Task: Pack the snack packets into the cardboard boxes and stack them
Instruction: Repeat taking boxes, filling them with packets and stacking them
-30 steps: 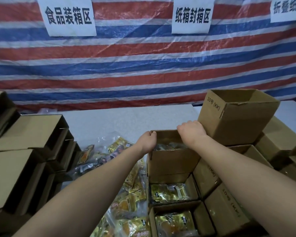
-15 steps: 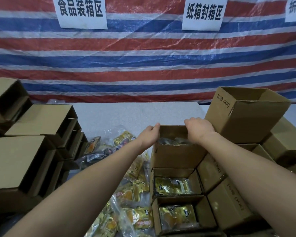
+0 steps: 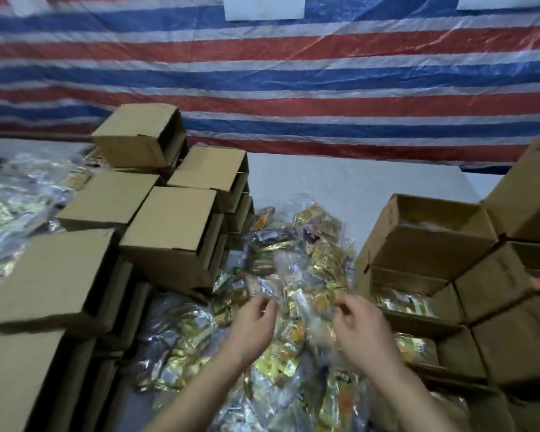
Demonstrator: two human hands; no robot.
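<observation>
Head view: a loose heap of shiny yellow and silver plastic snack packets [image 3: 296,269] is spread on the table between brown cardboard boxes [image 3: 169,232], pointing every way. Light, crinkly and slippery, they seem best pinched at edges. Left hand [image 3: 253,325] and right hand [image 3: 362,332] hover above, fingers loosely curled, apparently holding nothing.

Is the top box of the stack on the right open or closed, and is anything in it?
Open. The top box shows no flaps over its mouth, and pale packet wrapping shows inside; how full, cannot tell.

Box stacks [image 3: 169,232] left and boxes [image 3: 427,241] right wall in the packet pile [image 3: 296,263]; bare table [image 3: 340,179] lies open at upper centre.
</observation>
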